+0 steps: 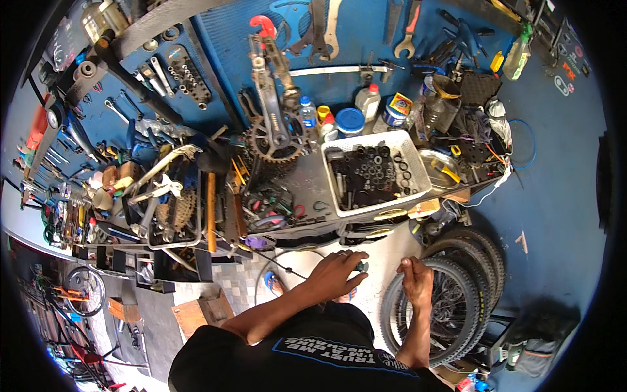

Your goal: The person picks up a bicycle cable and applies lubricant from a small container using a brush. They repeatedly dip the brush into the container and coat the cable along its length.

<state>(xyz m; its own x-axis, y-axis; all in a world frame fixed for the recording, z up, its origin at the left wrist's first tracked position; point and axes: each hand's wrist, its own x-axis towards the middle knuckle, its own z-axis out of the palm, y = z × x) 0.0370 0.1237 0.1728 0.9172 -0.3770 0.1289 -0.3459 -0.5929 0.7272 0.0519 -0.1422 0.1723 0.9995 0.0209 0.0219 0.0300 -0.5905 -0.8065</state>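
My left hand is in front of the bench edge, its fingers curled round a small dark part whose kind I cannot make out. A thin dark cable or hose runs from the bench toward that hand's wrist. To its right and apart from it, my right hand is closed, thumb against the fingers; whatever it may hold is hidden. Beyond both hands, a white plastic basket on the bench holds many small dark rings and metal parts.
Mountain bike wheels with knobbly tyres lean close by my right hand. Crank arms with a chainring stand on the cluttered bench. A hammer with a wooden handle overhangs its edge. Spanners hang on the blue wall. Open drawers jut out at left.
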